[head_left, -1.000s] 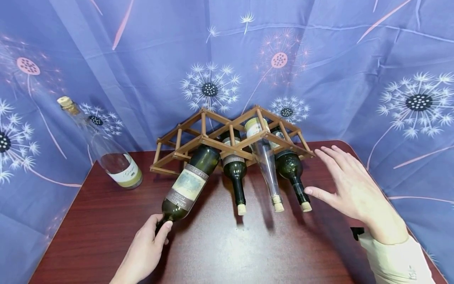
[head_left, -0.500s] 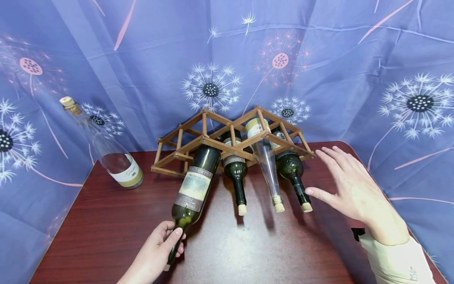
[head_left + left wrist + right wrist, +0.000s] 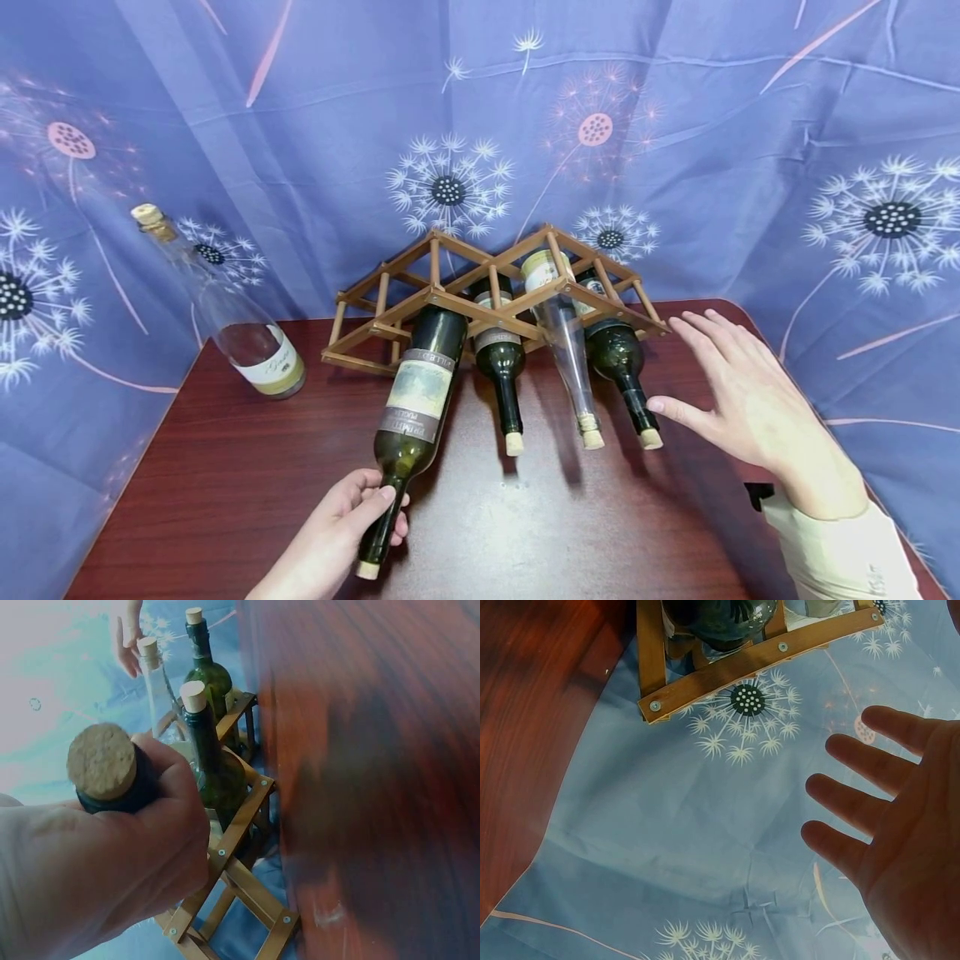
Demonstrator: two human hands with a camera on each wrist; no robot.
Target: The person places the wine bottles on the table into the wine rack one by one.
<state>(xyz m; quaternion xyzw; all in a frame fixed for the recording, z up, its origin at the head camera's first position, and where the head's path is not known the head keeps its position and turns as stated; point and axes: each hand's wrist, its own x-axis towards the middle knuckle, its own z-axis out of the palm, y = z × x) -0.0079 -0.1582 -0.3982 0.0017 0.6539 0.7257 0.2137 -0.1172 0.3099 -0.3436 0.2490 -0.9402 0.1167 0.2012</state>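
Note:
My left hand (image 3: 341, 525) grips the neck of a dark green wine bottle (image 3: 418, 387), its cork pointing toward me. The bottle's base end sits within the left-middle part of a wooden wine rack (image 3: 450, 304). In the left wrist view the cork (image 3: 103, 761) shows above the curled fingers. My right hand (image 3: 750, 408) is open, fingers spread, beside the rack's right end and holding nothing. Its thumb is close to the neck of the rightmost green bottle (image 3: 617, 354). Another green bottle (image 3: 501, 360) and a clear bottle (image 3: 566, 342) lie in the rack, corks forward.
A clear corked bottle (image 3: 258, 350) with a white and yellow label stands upright on the table's left side. The reddish-brown table (image 3: 202, 475) meets a blue dandelion-print cloth (image 3: 322, 125) behind and at both sides. A small black object (image 3: 757, 494) lies by the right sleeve.
My left hand has moved right with the bottle, whose neck end swung right and into line with the rack. More of its neck and cork now shows. The right hand stays in place.

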